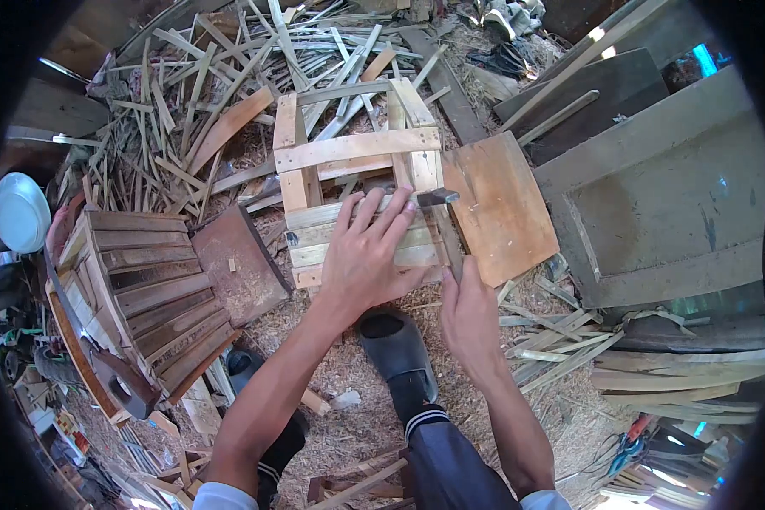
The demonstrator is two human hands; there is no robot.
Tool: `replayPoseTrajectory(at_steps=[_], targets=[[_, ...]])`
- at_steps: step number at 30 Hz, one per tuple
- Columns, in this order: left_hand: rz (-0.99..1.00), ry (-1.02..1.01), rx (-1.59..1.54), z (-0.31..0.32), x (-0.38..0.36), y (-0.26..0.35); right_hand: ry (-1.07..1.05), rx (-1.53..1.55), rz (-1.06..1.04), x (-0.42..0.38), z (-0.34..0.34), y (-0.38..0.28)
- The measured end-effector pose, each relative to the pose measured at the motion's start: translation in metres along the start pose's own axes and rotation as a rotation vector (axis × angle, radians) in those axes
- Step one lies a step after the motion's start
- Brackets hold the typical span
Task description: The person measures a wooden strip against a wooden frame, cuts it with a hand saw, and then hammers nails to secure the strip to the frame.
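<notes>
A small wooden crate of pale slats stands in front of me, its upper side partly slatted with a gap between the slats. My left hand lies across the nearer slats, fingers spread and the thumb stretched out to the right. In my right hand is a hammer, gripped by its handle beside the crate's right edge. The hammer head rests over that edge, close to my left fingertips. Nail heads show on the crate's cross slat.
A heap of thin wood strips lies beyond the crate. A second slatted crate and a handsaw are at left. Flat boards lie to the right, near a large panel. Sawdust covers the floor around my shoes.
</notes>
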State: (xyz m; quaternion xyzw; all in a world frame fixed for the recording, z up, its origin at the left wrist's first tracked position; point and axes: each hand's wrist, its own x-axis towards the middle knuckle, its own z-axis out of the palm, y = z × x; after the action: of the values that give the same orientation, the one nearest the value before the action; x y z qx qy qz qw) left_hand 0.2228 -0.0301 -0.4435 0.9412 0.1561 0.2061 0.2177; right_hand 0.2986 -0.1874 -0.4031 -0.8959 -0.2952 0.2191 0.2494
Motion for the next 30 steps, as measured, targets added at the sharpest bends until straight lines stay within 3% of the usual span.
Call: replayPoseTrajectory(at_steps=[3, 5, 9, 11, 15, 18, 20, 22, 24, 26, 27, 29, 30], targets=[[-0.015, -0.019, -0.012, 0.001, -0.003, 0.000, -0.023, 0.094, 0.059, -0.004, -0.004, -0.006], [-0.019, -0.016, -0.003, 0.000, -0.003, -0.001, 0.137, 0.106, 0.024, -0.007, -0.001, -0.008], [-0.025, -0.012, -0.022, 0.001, -0.004, 0.001, 0.026, -0.061, 0.032, 0.000, -0.003, -0.003], [-0.027, -0.014, -0.023, 0.000, -0.003, 0.000, 0.193, 0.070, 0.016, -0.005, -0.006, -0.014], [-0.019, -0.040, -0.015, -0.001, -0.002, -0.001, 0.058, -0.056, -0.003, 0.009, -0.003, 0.000], [-0.032, -0.032, -0.073, -0.005, -0.003, -0.001, 0.034, 0.128, 0.102, 0.014, -0.011, -0.005], [-0.055, -0.028, -0.114, -0.008, -0.003, -0.002, 0.220, 0.220, 0.078, 0.026, -0.008, -0.012], [-0.076, 0.055, -0.132, -0.001, -0.010, -0.007, 0.236, 0.261, 0.043, 0.045, -0.002, -0.010], [-0.158, 0.159, -0.151, -0.006, -0.018, -0.007, 0.296, 0.355, -0.042, 0.061, 0.008, -0.004], [-0.487, 0.621, -0.242, -0.008, -0.028, -0.016, 0.248, 0.419, -0.015, 0.070, 0.016, 0.000], [-0.481, 0.616, -0.249, -0.008, -0.030, -0.014, 0.196, 0.481, 0.001, 0.071, 0.018, 0.002], [-0.876, 0.776, -0.197, -0.011, -0.031, -0.012, 0.171, 0.523, 0.008, 0.071, 0.016, 0.004], [-0.877, 0.785, -0.197, -0.013, -0.033, -0.015, 0.138, 0.564, 0.009, 0.071, 0.015, 0.004]])
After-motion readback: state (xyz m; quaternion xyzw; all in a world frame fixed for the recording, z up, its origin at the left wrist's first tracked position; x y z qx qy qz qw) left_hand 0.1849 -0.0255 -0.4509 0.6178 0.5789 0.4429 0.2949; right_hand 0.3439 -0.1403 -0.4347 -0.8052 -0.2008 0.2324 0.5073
